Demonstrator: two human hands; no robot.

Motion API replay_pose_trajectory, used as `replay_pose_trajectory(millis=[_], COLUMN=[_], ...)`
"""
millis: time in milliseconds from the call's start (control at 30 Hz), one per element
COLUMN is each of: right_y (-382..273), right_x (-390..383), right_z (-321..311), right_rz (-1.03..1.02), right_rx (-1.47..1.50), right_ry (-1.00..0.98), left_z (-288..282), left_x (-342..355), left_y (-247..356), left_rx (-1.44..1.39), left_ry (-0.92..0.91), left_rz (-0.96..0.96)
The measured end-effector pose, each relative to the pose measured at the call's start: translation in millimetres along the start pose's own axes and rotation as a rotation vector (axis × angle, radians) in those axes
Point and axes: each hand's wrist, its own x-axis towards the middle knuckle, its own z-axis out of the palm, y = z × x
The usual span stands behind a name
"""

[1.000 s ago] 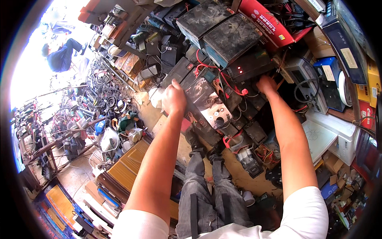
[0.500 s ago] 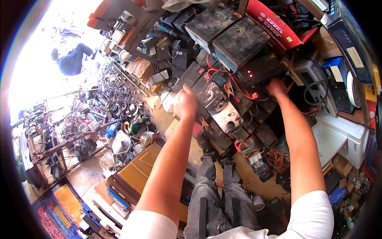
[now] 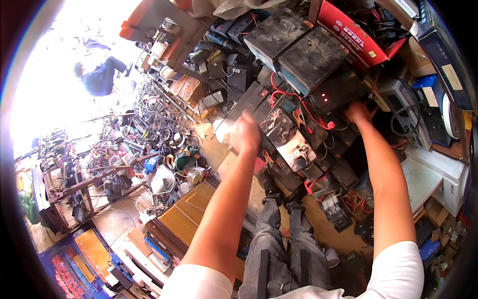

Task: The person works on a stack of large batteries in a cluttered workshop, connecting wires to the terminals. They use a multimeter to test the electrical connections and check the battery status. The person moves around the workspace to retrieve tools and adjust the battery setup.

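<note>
My left hand (image 3: 244, 133) is closed, its fingers curled over at the left edge of the dark batteries (image 3: 252, 99). A crumpled white piece (image 3: 222, 130) shows beside its fingers; whether the hand grips it cannot be made out. My right hand (image 3: 358, 113) reaches to the lower right end of a black box (image 3: 334, 91) with red lights, and its fingers are hidden there. Between my hands lies a device with a silver panel and a dark glossy window (image 3: 294, 149). Red cables (image 3: 312, 116) and copper-coloured clamps (image 3: 298, 120) lie around it.
Two large dusty batteries (image 3: 312, 55) stand beyond the black box, near a red carton (image 3: 354, 37). Heaped cables and parts (image 3: 154, 117) spread at the left. My legs (image 3: 271, 249) stand close to the batteries. A person (image 3: 102, 77) sits far off at the upper left.
The whole scene has shifted right and slightly down in the picture. Both hands keep nearly the same places among the batteries and the box.
</note>
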Motion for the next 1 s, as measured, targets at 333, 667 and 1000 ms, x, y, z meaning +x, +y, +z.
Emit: replay_pose_trajectory(millis=[333, 667, 1000], right_y=[8.9, -6.7, -16.6], right_x=[17.7, -40.5, -200.1], right_z=[18.2, 16.8, -99.8], right_rz=[0.006, -0.010, -0.209], right_rx=[-0.046, 0.079, 0.993], right_ry=[0.012, 0.233, 0.784], left_z=[4.5, 5.0, 6.2], left_x=[0.7, 3.1, 2.6], left_y=[-3.2, -8.6, -10.0], left_rx=[-0.033, -0.040, -0.063], left_ry=[0.039, 0.038, 0.076], left_rz=[-0.019, 0.044, 0.017])
